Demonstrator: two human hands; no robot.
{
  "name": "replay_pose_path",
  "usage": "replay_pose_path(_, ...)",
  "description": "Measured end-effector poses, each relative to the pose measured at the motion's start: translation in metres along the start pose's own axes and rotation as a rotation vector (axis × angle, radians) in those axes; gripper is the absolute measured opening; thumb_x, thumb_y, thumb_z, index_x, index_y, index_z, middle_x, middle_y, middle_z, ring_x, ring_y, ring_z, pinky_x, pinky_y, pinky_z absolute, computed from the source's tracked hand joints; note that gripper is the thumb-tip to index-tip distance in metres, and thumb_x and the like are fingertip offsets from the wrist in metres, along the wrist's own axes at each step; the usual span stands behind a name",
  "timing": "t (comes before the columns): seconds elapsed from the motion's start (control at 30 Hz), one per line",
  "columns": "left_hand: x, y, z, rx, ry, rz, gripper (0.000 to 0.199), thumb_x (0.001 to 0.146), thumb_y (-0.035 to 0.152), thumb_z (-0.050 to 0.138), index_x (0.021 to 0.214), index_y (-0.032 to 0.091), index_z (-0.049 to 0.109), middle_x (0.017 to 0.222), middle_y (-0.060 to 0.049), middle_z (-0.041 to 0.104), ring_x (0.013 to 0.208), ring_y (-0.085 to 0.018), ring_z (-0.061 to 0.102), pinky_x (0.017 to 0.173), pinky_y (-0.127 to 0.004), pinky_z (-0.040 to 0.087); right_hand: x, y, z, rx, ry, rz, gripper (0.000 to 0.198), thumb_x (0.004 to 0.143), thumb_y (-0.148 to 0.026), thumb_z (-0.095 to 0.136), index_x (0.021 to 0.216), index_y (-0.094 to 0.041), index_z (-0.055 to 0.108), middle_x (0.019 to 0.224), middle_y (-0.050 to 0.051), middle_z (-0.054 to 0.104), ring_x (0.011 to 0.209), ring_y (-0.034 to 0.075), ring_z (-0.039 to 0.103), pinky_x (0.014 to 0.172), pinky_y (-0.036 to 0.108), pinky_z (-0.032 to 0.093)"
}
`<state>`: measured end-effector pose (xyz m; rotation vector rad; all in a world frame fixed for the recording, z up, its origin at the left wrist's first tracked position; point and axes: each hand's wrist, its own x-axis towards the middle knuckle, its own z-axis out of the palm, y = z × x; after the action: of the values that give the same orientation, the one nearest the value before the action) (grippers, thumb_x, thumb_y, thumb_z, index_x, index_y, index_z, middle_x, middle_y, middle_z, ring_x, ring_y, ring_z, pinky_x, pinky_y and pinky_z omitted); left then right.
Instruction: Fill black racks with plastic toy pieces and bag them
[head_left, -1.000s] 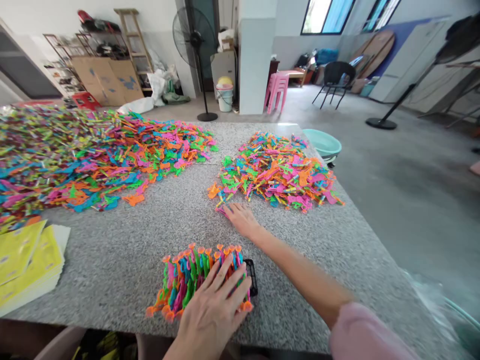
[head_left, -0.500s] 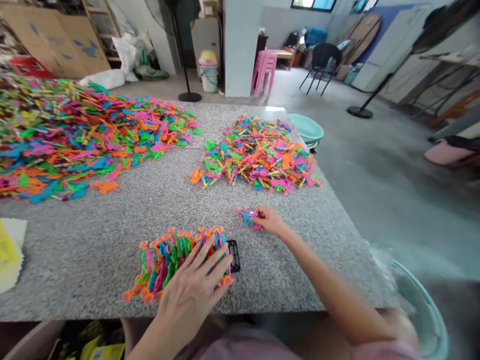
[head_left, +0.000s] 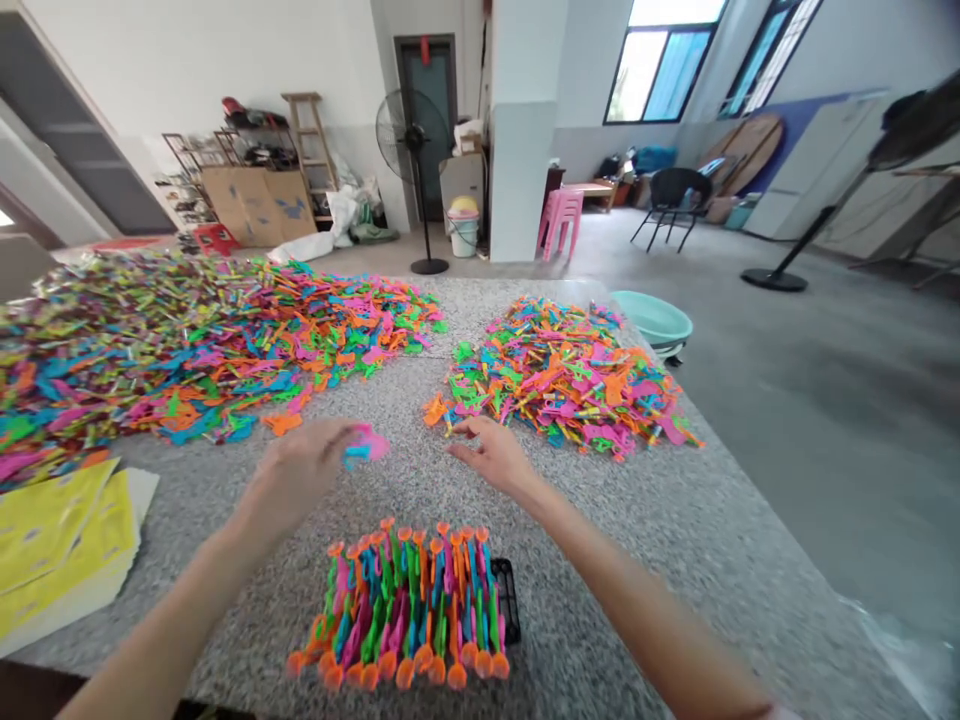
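My left hand (head_left: 304, 465) is raised over the table at the left, blurred by motion, its fingers closed on a small pink-and-blue plastic toy (head_left: 365, 447). My right hand (head_left: 491, 455) hovers at the near left edge of the right-hand pile of plastic toys (head_left: 562, 380). Its thumb and index finger are apart, with nothing visible between them. In front of me, a packed row of colourful plastic toys (head_left: 412, 600) with orange suction-cup ends stands in a black rack (head_left: 508, 600), whose right end is exposed. Neither hand touches the row.
A larger heap of plastic pieces (head_left: 202, 350) covers the table's far left. Yellow printed sheets (head_left: 60, 545) lie at the left edge. Beyond the granite table (head_left: 637, 530) are a turquoise basin (head_left: 652, 318), a standing fan (head_left: 416, 140) and pink stools (head_left: 561, 220).
My left hand has lifted off the row and moved up, now with the pink-and-blue toy that my right hand held. My right hand has moved to the pile. The view has tilted up.
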<state>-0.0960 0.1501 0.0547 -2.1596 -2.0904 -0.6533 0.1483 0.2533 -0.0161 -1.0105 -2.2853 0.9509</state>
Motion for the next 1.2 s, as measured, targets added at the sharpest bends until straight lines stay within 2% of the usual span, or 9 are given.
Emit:
replay_pose_path(0.1, 0.02, -0.061, -0.005, 0.183, 0.174, -0.234, 0.046, 0.099, 0.049, 0.033, 0.114, 0.016, 0.062, 0.113, -0.007, 0.068, 0.109, -0.033, 0.064, 0.087, -0.05, 0.053, 0.047, 0.028, 0.037, -0.473, 0.007, 0.014, 0.053, 0.083, -0.031, 0.07, 0.134, -0.022, 0.054, 0.146, 0.018, 0.043, 0.134, 0.034, 0.04, 0.107, 0.052, 0.035)
replay_pose_path(0.2, 0.023, -0.063, 0.004, 0.252, 0.244, -0.309, 0.058, 0.096, 0.058, 0.034, 0.128, 0.014, 0.054, 0.141, -0.013, 0.05, 0.13, -0.045, 0.045, 0.096, -0.066, 0.042, 0.08, 0.043, 0.061, -0.679, -0.074, -0.029, 0.066, 0.086, -0.043, 0.066, 0.145, -0.029, 0.041, 0.156, 0.017, 0.029, 0.141, 0.04, 0.026, 0.107, 0.064, 0.025)
replay_pose_path(0.33, -0.002, 0.01, 0.015, 0.022, -0.115, 0.092, 0.058, 0.094, 0.061, 0.041, 0.132, 0.019, 0.054, 0.149, -0.018, 0.044, 0.13, -0.035, 0.05, 0.099, -0.052, 0.049, 0.078, 0.056, 0.054, -0.794, -0.137, -0.074, 0.052, 0.097, -0.03, 0.044, 0.149, -0.028, 0.036, 0.138, 0.019, 0.052, 0.13, 0.034, 0.042, 0.104, 0.058, 0.031)
replay_pose_path(0.47, -0.049, 0.086, 0.0, -0.164, -0.192, 0.428, 0.047, 0.099, 0.049, 0.042, 0.142, 0.03, 0.044, 0.148, -0.007, 0.048, 0.126, -0.021, 0.056, 0.096, -0.035, 0.055, 0.011, 0.08, 0.022, -0.84, -0.202, -0.247, 0.056, 0.095, -0.013, 0.037, 0.149, -0.03, 0.037, 0.123, 0.015, 0.061, 0.118, 0.027, 0.051, 0.104, 0.048, 0.034)
replay_pose_path(0.57, -0.078, 0.112, -0.008, -0.188, -0.194, 0.538, 0.044, 0.099, 0.042, 0.045, 0.141, 0.03, 0.046, 0.146, -0.006, 0.05, 0.129, -0.022, 0.054, 0.102, -0.039, 0.052, -0.058, 0.097, -0.002, -0.839, -0.19, -0.274, 0.059, 0.093, -0.009, 0.039, 0.148, -0.032, 0.038, 0.135, 0.015, 0.054, 0.129, 0.028, 0.044, 0.109, 0.049, 0.03)
replay_pose_path(0.73, -0.103, 0.127, 0.009, -0.137, -0.099, 0.535, 0.036, 0.098, 0.035, 0.05, 0.131, 0.023, 0.056, 0.141, -0.009, 0.054, 0.136, -0.026, 0.045, 0.111, -0.047, 0.042, -0.136, 0.098, -0.024, -0.764, -0.125, -0.171, 0.063, 0.092, -0.003, 0.034, 0.15, -0.029, 0.035, 0.141, 0.013, 0.051, 0.134, 0.028, 0.039, 0.107, 0.048, 0.033)
replay_pose_path(0.97, -0.117, 0.14, 0.043, 0.055, -0.209, 0.588, 0.048, 0.095, 0.047, 0.052, 0.133, 0.019, 0.054, 0.14, -0.009, 0.056, 0.138, -0.03, 0.041, 0.115, -0.054, 0.032, -0.162, 0.072, -0.02, -0.664, 0.062, 0.145, 0.038, 0.091, -0.004, 0.036, 0.123, -0.01, 0.055, 0.105, 0.018, 0.065, 0.104, 0.029, 0.055, 0.089, 0.039, 0.044)
replay_pose_path(1.07, -0.12, 0.139, 0.053, 0.098, -0.188, 0.588, 0.039, 0.098, 0.036, 0.049, 0.132, 0.018, 0.054, 0.136, -0.006, 0.06, 0.134, -0.027, 0.047, 0.113, -0.049, 0.035, -0.172, 0.066, -0.004, -0.375, 0.17, 0.266, 0.026, 0.093, -0.012, 0.041, 0.115, -0.013, 0.054, 0.102, 0.015, 0.067, 0.095, 0.025, 0.062, 0.082, 0.033, 0.048)
replay_pose_path(1.2, -0.121, 0.138, 0.056, 0.11, -0.155, 0.558, 0.034, 0.1, 0.028, 0.044, 0.131, 0.019, 0.055, 0.134, -0.005, 0.062, 0.131, -0.024, 0.051, 0.111, -0.043, 0.039, -0.173, 0.055, 0.033, 0.121, 0.1, 0.397, 0.017, 0.092, -0.021, 0.044, 0.107, -0.018, 0.052, 0.08, 0.003, 0.068, 0.064, 0.017, 0.066, 0.061, 0.025, 0.049)
